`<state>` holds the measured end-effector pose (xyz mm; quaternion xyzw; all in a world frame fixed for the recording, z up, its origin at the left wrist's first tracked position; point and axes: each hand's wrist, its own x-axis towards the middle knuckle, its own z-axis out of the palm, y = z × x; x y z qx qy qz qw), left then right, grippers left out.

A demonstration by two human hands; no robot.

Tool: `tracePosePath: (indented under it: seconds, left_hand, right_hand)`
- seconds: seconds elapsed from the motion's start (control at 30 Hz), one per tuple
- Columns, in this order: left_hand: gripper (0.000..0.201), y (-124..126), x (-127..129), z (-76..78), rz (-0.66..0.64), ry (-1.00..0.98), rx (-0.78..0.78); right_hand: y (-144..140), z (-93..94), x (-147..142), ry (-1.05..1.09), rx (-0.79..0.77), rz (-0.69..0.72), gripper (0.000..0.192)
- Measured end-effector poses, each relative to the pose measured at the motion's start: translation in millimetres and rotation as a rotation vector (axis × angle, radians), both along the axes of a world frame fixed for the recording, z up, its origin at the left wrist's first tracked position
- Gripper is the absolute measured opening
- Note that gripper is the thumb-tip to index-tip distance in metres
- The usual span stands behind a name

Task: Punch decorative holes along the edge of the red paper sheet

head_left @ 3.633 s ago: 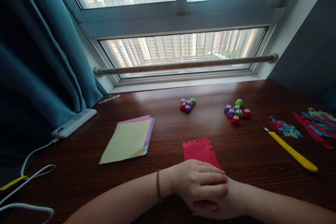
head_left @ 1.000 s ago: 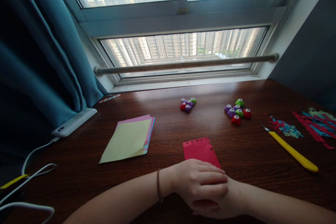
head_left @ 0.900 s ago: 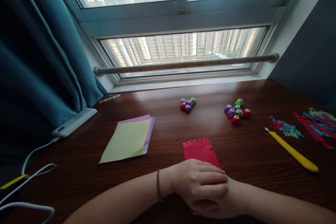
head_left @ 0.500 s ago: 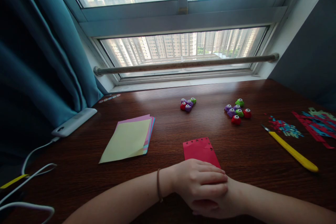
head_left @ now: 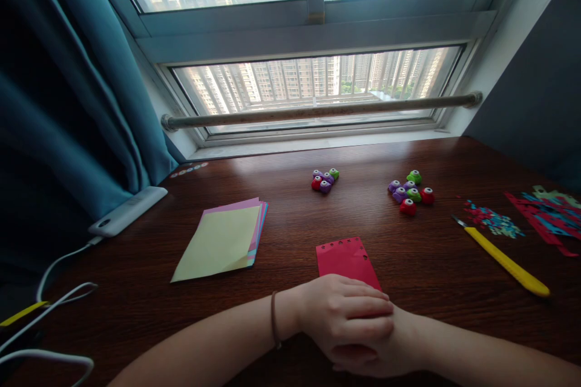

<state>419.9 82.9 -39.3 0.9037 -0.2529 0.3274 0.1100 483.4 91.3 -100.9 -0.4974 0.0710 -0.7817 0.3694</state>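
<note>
Head view: both of the person's hands were low centre over the dark wood tabletop (head_left: 290,217). The left hand (head_left: 347,317), brown band (head_left: 273,320) round its wrist, lay palm down across the right hand (head_left: 390,360), fingers relaxed and side by side, released rather than clenched. Right hand was mostly covered; couldn't tell whether it was clenched. Red paper sheet (head_left: 347,261), small holes punched along its far edge and by the far right corner, lay flat just beyond the hands; near part hidden behind the left hand, contact unclear. Left of it sat a paper stack (head_left: 220,242), pale yellow on top, pink and blue edges showing. Further back, two clusters of one-eyed mini toys, purple, red and green: a smaller cluster (head_left: 325,182) near the middle, a larger cluster (head_left: 411,193) to its right. Far right: yellow-handled craft knife (head_left: 503,259), metal tip toward the window, confetti bits (head_left: 494,221) just beside the tip, then a heap of paper strips (head_left: 551,214). Left side: white device (head_left: 129,211) with a white cable (head_left: 48,272) attached, against the blue curtain (head_left: 113,133). Metal rail (head_left: 318,113) ran across the window (head_left: 258,81) behind.
</note>
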Motion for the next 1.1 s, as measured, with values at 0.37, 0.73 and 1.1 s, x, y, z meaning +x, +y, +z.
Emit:
tracePosePath:
  seconds: [0.37, 0.73, 1.1]
  left_hand:
    - [0.037, -0.4, -0.8, 2.6, 0.003, -0.011, 0.004]
    - [0.038, -0.1, -0.6, 0.3, -0.001, -0.01, -0.008]
    - [0.052, 0.5, -0.4, -0.1, -0.01, 0.005, 0.007]
  right_hand:
    - [-5.1, 5.8, -21.9, 0.162, -0.02, 0.051, 0.047]
    - [-7.7, -10.8, -5.3, 0.035, -0.13, -0.033, 0.046]
    - [-5.8, -4.7, -14.4, 0.116, -0.05, 0.029, 0.037]
